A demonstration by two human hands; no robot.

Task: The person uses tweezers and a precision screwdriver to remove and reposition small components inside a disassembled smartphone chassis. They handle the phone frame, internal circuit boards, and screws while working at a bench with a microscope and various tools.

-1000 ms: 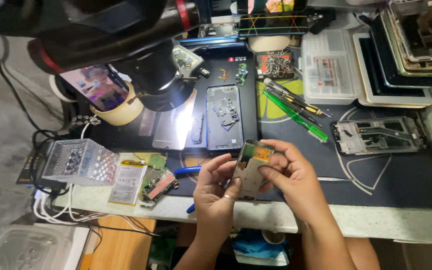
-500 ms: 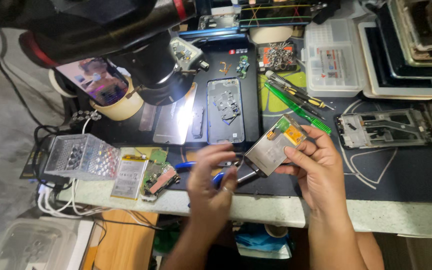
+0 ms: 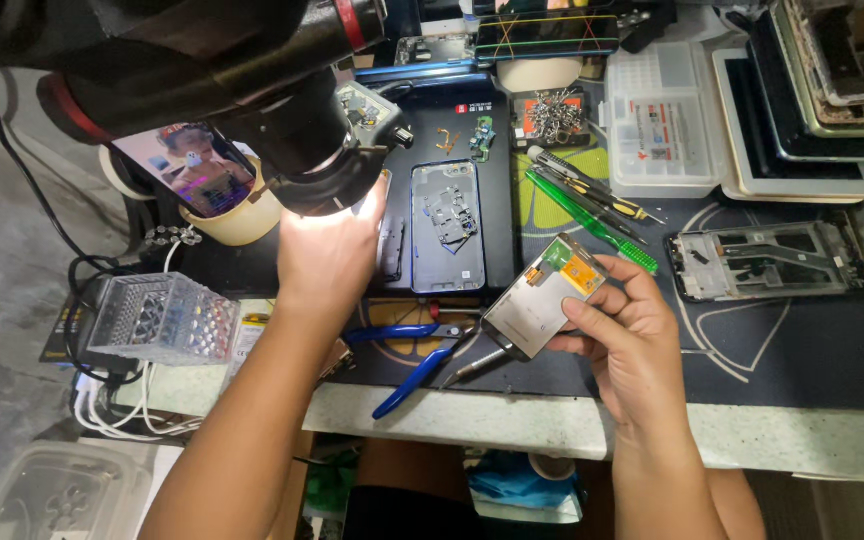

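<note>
The right hand (image 3: 632, 345) pinches a flat grey phone screen part with an orange patch (image 3: 542, 298) above the dark mat (image 3: 782, 350), tilted so its face shows, while the left hand (image 3: 327, 250), fingers spread and empty, reaches under the black microscope lamp (image 3: 317, 160).

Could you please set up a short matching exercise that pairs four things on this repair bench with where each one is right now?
Things:
1. screen module
2. blue-handled pliers
3. green screwdriver
4. phone frame

Places:
A. lying on the mat at the far right
B. held in the right hand
C. lying near the front edge of the mat, between the two forearms
D. lying slantwise on the mat, just beyond the held part

Pairs: 1-B, 2-C, 3-D, 4-A
</note>
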